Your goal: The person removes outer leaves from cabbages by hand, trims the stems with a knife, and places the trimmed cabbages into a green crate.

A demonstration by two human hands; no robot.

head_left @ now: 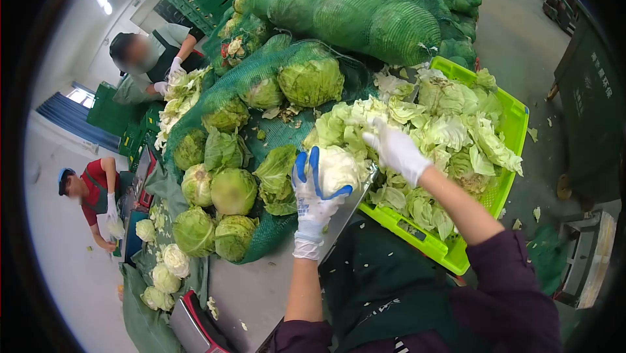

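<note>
My left hand (316, 193), in a white glove with blue fingertips, is closed around the side of a pale, stripped cabbage (340, 169) at the table's edge. Slightly above and to the right of that head is my right hand (398, 151) in a thin white glove. Its fingers are stretched toward loose leaves, partly blurred, and I see nothing held in them. Just left of my left hand lies a leafy green cabbage (277, 180). Whole untrimmed cabbages (233, 191) rest beside it on green netting.
A lime-green crate (515, 121) heaped with cabbage leaves (447, 125) stands at my right. Stuffed net sacks (372, 11) fill the back. Trimmed heads (175, 260) lie at lower left near a red-edged scale (195, 323). Two gloved co-workers (147, 59) stand at left.
</note>
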